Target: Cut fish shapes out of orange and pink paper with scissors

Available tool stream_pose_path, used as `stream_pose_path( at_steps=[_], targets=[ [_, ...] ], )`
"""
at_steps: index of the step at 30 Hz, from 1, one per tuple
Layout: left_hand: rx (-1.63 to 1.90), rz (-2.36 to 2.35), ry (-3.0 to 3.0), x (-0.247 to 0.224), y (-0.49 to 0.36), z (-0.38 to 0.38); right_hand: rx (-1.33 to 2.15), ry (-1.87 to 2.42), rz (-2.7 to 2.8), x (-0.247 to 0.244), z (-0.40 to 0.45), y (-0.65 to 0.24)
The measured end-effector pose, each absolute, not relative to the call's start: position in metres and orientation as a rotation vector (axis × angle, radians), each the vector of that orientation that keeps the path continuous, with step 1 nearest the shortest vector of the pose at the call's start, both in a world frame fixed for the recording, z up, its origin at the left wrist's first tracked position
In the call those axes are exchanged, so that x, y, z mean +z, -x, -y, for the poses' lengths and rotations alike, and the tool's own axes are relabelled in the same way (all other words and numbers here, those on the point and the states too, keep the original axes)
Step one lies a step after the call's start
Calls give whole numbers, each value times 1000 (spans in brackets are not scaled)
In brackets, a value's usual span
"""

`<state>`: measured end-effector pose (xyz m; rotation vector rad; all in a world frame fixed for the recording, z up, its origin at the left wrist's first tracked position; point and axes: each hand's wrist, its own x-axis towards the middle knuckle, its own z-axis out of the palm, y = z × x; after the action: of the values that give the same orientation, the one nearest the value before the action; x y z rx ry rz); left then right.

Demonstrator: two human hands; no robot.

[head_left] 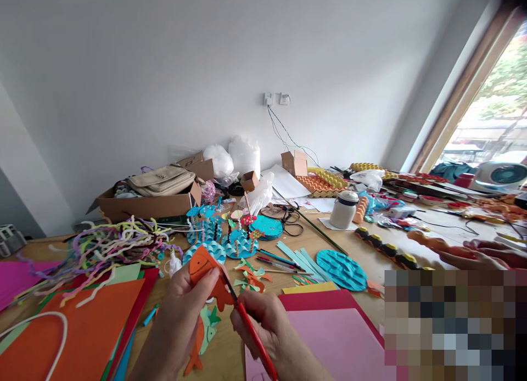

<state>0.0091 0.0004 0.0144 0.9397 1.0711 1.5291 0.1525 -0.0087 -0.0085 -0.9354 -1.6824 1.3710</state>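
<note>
My left hand [190,293] pinches an orange paper fish [202,263] that has a drawn eye and mouth line. In my right hand [263,315] are red-handled scissors [254,332], their dark blades against the right edge of the orange paper. Below my hands lie cut fish shapes, a green paper fish [209,332] and another orange one [196,348], partly covered by my left hand. Orange and green paper scraps [250,276] lie just beyond the scissors. Pink paper sheets [325,337] with pencil outlines sit under my right forearm.
Orange sheets [86,326] and tangled pipe cleaners [123,244] lie left. Blue bases with fish on stems [239,241], a white jar [344,209] and a blue textured disc [341,269] stand or lie ahead. Another person's hands [486,255] hold an orange egg-carton strip at right.
</note>
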Motion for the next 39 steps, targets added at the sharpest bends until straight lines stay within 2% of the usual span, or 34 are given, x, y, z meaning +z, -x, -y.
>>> stream_pose_path(
  at_steps=[39],
  targets=[
    [1419,-1039,-1133,12,-4,1,1360,1021,1725,-8,9,-155]
  ],
)
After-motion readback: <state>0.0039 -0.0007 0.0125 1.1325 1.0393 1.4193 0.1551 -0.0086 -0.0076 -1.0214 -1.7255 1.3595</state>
